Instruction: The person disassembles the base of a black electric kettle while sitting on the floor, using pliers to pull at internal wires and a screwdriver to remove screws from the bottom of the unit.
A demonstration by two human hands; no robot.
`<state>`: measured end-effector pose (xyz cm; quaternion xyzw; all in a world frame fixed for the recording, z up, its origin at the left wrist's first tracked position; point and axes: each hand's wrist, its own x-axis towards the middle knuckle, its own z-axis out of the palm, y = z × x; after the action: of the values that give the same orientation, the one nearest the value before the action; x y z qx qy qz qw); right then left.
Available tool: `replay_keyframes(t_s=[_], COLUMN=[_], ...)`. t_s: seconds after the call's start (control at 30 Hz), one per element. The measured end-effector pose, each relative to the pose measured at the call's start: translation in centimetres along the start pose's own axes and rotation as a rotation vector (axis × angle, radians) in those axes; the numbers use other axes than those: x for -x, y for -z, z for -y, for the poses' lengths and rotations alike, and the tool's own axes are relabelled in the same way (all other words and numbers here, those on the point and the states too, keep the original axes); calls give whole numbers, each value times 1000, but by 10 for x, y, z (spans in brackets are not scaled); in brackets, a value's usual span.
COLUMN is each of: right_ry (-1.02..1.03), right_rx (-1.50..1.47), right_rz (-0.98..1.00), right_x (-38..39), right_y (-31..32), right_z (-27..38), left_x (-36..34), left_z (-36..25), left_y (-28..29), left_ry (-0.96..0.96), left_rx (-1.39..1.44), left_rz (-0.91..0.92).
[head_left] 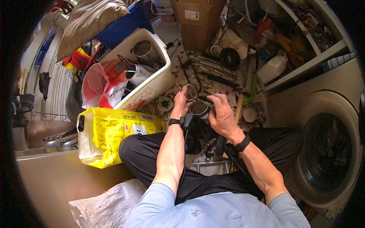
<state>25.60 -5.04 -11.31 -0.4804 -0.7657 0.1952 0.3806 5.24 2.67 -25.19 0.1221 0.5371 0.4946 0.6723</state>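
Note:
My left hand is closed on a round, thin-rimmed piece, holding it at its left edge; its exact kind is unclear. My right hand wraps round a dark-handled tool with a thin metal shaft. The shaft slants left toward the fingers of my left hand; whether it touches the round piece I cannot tell. Just below the shaft is a round, open-topped container. A whitish ring-shaped part lies left of my left hand, and another round part lies right of my right hand.
To the left stand a white plastic basket of odds and ends and a yellow bag. A tall cardboard box stands ahead. Metal bars and loose parts litter the floor beyond my hands. A front-loading washing machine bounds the right side.

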Motion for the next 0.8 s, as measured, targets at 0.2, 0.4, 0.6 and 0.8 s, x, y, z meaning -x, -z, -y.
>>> replay_keyframes(t_s=[0.2, 0.4, 0.6, 0.8], right_ry=[-103, -25, 44, -133], right_rx=[-11, 37, 9, -42], right_rz=[111, -2, -16, 82], right_x=[3, 3, 0, 4], right_y=[-1, -1, -5, -5], right_z=[-1, -3, 2, 0], left_x=[-3, 6, -3, -5], left_z=[3, 1, 7, 25], left_y=[4, -11, 14, 16], left_ry=[-29, 20, -32, -90], left_rx=[-3, 1, -80, 94], left_rz=[-31, -116, -47, -51])
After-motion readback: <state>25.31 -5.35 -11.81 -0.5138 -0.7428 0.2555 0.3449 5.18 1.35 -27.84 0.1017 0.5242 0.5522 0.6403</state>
